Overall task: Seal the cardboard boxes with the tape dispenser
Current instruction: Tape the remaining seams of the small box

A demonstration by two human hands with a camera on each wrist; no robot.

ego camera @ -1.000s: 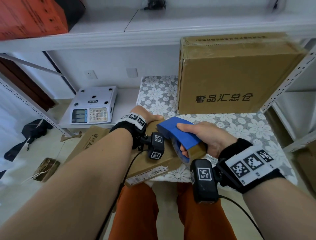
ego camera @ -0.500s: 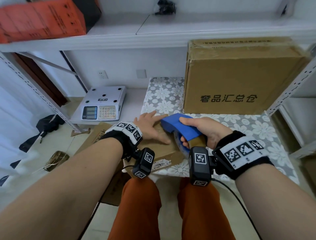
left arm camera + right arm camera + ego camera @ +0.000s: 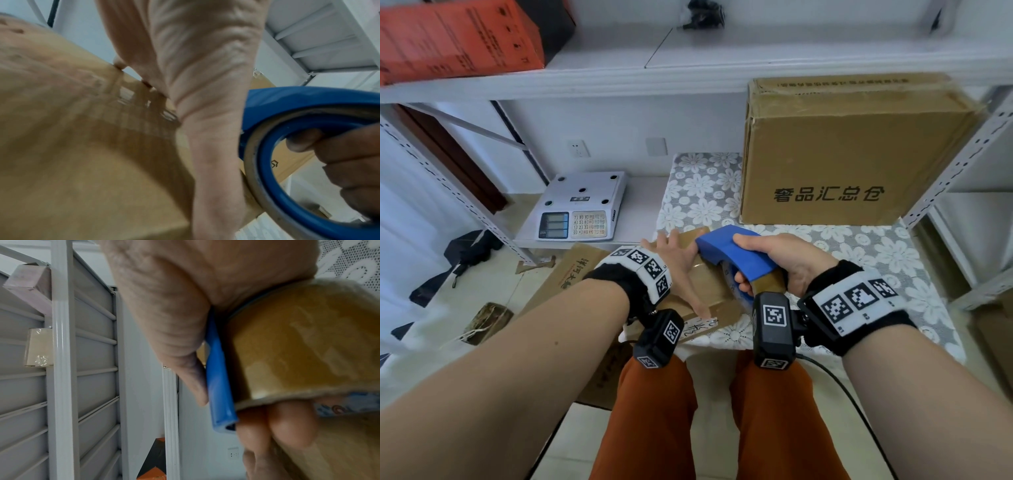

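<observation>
Seated packing station, seen from the head camera. The largest item, a big printed cardboard box (image 3: 849,150), stands at the far right of the lace-covered table (image 3: 702,192), well apart from the work; set back there, it probably leaves the near edge free for taping. An orange carton (image 3: 455,37) lies on the upper shelf (image 3: 688,61) at far left, and a weighing scale (image 3: 582,209) sits on a lower surface to the left of the table, within reach, presumably for weighing parcels. Flattened cardboard (image 3: 575,270) lies on the floor at near left.

The task's thing, a small cardboard box (image 3: 705,294), lies at the near edge of the table, directly above the person's knees, with a white label (image 3: 702,325) on its near side. A glossy strip of tape (image 3: 144,104) already crosses its top, visible in the left wrist view.

The left hand (image 3: 678,263) lies flat on the box top, fingers straight and spread, pressing down; this most likely steadies the light box against the pull of the tape and rubs the strip flat. The right hand (image 3: 780,263) is curled round the blue tape dispenser (image 3: 736,253), thumb on top and fingers hooked through the core of the tape roll (image 3: 304,344), so the roll can be braked. The dispenser sits just right of the left hand, at the box's right edge; whether its front edge touches the box cannot be told.
</observation>
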